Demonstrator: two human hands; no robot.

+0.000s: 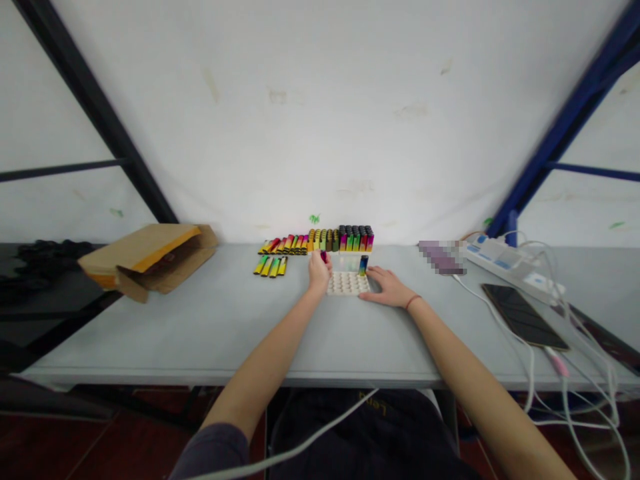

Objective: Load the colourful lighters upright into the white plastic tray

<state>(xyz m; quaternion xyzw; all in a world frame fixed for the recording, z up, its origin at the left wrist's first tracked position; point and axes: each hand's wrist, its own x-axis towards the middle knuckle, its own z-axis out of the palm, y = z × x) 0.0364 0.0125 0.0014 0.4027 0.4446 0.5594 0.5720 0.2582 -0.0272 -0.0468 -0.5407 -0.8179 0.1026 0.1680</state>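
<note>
My left hand [319, 271] is closed around a small dark-pink tube [324, 256], just above the left side of a white tray [349, 284] with rows of round holes. One blue-and-yellow tube [363, 266] stands upright at the tray's far right corner. Beside the right edge of the tray, my right hand [387, 287] has its fingers apart and seems to touch that edge. Behind the tray stands a block of multicoloured tubes with black tops [356, 239]. To its left are upright yellow-green tubes [323, 239] and a stack of lying red, yellow and green tubes [284, 245].
Several yellow-green tubes [270, 267] lie left of my left hand. An open cardboard box [145, 257] is at the left. At the right are a dark phone [524, 315], a pixelated purple object [442, 257], a white power strip [515, 268] and loose white cables.
</note>
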